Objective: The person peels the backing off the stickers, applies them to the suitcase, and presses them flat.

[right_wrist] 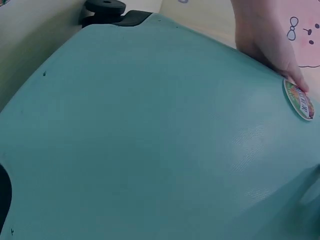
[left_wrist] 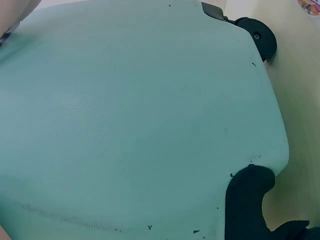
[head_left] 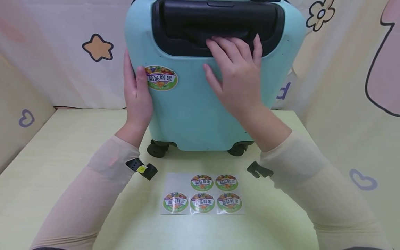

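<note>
A light blue suitcase (head_left: 193, 111) stands upright on its black wheels, with a black recessed panel (head_left: 200, 21) near its top. An oval fruit sticker (head_left: 162, 82) lies on the front face near the left edge. My left hand (head_left: 137, 97) lies along the suitcase's left side, its thumb on the front at the sticker's edge. In the right wrist view, that thumb touches the sticker (right_wrist: 300, 101). My right hand (head_left: 237, 76) rests its fingertips on the lower part of the black panel, palm toward the blue front. Its fingertips are out of sight in both wrist views.
On the pale table (head_left: 125, 215), in front of the suitcase, lies a white sticker sheet (head_left: 176, 182) bearing several oval fruit stickers; its upper left spot has none. Black straps (head_left: 140, 168) hang at both wrists. Cloth walls (head_left: 68, 69) with cartoon prints stand behind and beside the table.
</note>
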Available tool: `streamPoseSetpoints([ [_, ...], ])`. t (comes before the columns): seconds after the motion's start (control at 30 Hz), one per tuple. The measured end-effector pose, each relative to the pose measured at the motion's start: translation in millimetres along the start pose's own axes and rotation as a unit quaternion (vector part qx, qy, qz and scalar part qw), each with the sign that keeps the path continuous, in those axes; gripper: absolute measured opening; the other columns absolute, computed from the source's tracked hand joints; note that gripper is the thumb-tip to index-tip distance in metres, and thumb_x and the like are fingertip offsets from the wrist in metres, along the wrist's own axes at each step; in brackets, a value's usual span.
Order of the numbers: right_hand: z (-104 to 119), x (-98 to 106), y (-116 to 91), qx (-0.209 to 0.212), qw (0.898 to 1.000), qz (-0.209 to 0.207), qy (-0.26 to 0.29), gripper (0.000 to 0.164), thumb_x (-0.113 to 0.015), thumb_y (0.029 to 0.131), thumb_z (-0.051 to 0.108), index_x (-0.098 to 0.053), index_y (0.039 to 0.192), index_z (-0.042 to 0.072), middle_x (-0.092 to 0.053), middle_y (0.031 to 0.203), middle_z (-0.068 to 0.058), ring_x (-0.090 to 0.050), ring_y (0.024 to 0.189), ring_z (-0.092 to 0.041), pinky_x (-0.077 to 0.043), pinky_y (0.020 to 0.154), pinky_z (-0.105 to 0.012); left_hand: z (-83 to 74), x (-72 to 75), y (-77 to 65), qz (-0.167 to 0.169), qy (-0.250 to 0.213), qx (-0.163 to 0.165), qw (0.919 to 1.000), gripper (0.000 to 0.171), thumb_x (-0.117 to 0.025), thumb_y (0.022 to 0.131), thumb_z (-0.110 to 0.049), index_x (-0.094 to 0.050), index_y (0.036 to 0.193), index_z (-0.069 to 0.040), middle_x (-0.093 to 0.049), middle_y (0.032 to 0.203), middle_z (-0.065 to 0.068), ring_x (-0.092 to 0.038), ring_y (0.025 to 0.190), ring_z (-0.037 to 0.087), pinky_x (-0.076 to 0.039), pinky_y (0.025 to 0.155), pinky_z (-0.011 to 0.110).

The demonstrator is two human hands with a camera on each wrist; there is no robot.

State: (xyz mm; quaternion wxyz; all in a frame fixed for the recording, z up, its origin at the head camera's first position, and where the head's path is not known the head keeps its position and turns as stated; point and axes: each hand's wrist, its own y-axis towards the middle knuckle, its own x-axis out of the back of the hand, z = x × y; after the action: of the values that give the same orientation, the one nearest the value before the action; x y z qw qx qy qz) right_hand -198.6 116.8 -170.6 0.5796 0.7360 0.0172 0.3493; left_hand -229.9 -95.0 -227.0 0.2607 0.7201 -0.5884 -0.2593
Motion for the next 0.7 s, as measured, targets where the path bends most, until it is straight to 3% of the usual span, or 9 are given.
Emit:
streamPoseSetpoints([
  [0.1, 0.0, -0.7, -0.1, 0.001, 1.000, -0.002, 0.001, 0.043, -0.042, 0.098, 0.035, -0.059, 0.125, 0.008, -0.058, 0.125, -0.009, -0.044, 0.116, -0.028, 0.001, 0.111, -0.042, -0.5, 0.1, 0.7, -0.005, 0.017, 0.013, 0.9998, 0.049, -0.027, 0.102, -0.014, -0.015, 0.150, -0.013, -0.046, 0.126, 0.004, -0.044, 0.115, 0.011, -0.034, 0.099, 0.025],
  [0.2, 0.0, -1.0, -0.3, 0.000, 1.000, -0.003, 0.009, 0.041, -0.044, 0.097, 0.034, -0.060, 0.125, 0.008, -0.058, 0.124, -0.010, -0.044, 0.116, -0.029, 0.001, 0.111, -0.042, 0.7, 1.8, 1.2, -0.014, 0.041, 0.016, 0.9989, 0.047, -0.025, 0.103, -0.016, -0.019, 0.149, -0.012, -0.046, 0.131, 0.000, -0.041, 0.120, 0.006, -0.031, 0.101, 0.023],
  [0.37, 0.6, -0.2, -0.5, 0.000, 1.000, 0.001, 0.010, 0.041, -0.045, 0.098, 0.034, -0.059, 0.126, 0.008, -0.058, 0.124, -0.010, -0.044, 0.116, -0.029, 0.001, 0.111, -0.042, 2.4, 5.1, 2.1, -0.014, 0.051, 0.004, 0.9986, 0.047, -0.028, 0.102, -0.012, -0.021, 0.149, -0.010, -0.046, 0.135, -0.001, -0.039, 0.123, 0.005, -0.030, 0.102, 0.022],
  [0.5, 1.5, 0.0, -0.5, 0.001, 1.000, 0.001, 0.006, 0.041, -0.043, 0.098, 0.034, -0.059, 0.126, 0.008, -0.058, 0.124, -0.010, -0.044, 0.115, -0.029, 0.002, 0.111, -0.043, 2.0, 1.1, 0.4, -0.006, 0.055, -0.005, 0.9985, 0.050, -0.032, 0.101, -0.010, -0.018, 0.149, -0.010, -0.049, 0.123, 0.005, -0.045, 0.114, 0.009, -0.035, 0.097, 0.024],
  [0.7, 3.6, -0.7, -0.5, -0.004, 1.000, 0.004, 0.007, 0.041, -0.044, 0.098, 0.033, -0.059, 0.126, 0.007, -0.058, 0.124, -0.010, -0.044, 0.115, -0.029, 0.002, 0.111, -0.043, 1.5, -5.6, -2.4, -0.017, 0.087, -0.006, 0.9961, 0.060, -0.044, 0.094, -0.030, -0.019, 0.146, -0.012, -0.049, 0.119, 0.006, -0.048, 0.108, 0.010, -0.040, 0.091, 0.024],
])
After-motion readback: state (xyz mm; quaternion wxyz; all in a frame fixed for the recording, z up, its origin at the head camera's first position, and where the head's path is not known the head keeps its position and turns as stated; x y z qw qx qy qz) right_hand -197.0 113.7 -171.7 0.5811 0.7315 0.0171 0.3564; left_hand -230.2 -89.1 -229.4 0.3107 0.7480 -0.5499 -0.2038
